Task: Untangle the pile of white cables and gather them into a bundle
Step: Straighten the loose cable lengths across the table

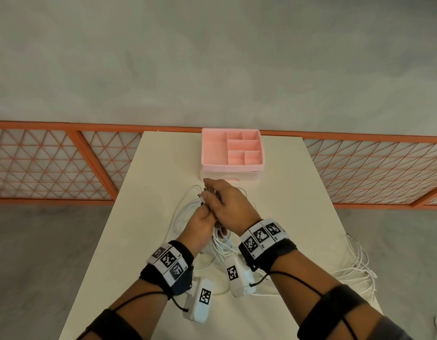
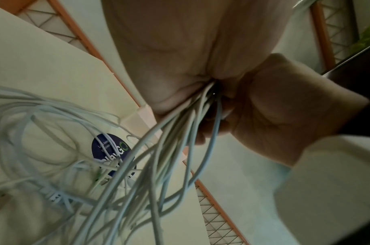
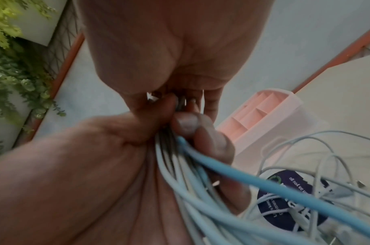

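Several white cables lie in loose loops on the cream table, in front of a pink organiser. Both hands meet above them. My left hand has its fingers curled round a bunch of the cables that hangs down to the table. My right hand closes over the top of the same bunch and pinches the cable ends, where metal plugs stick out by its fingertips. In the right wrist view the left thumb presses on the strands. How the cables cross inside the grip is hidden.
The pink organiser, with several compartments, stands at the table's far edge. A second heap of white cables lies at the right table edge. A round dark-blue sticker sits under the loops. An orange lattice fence runs behind.
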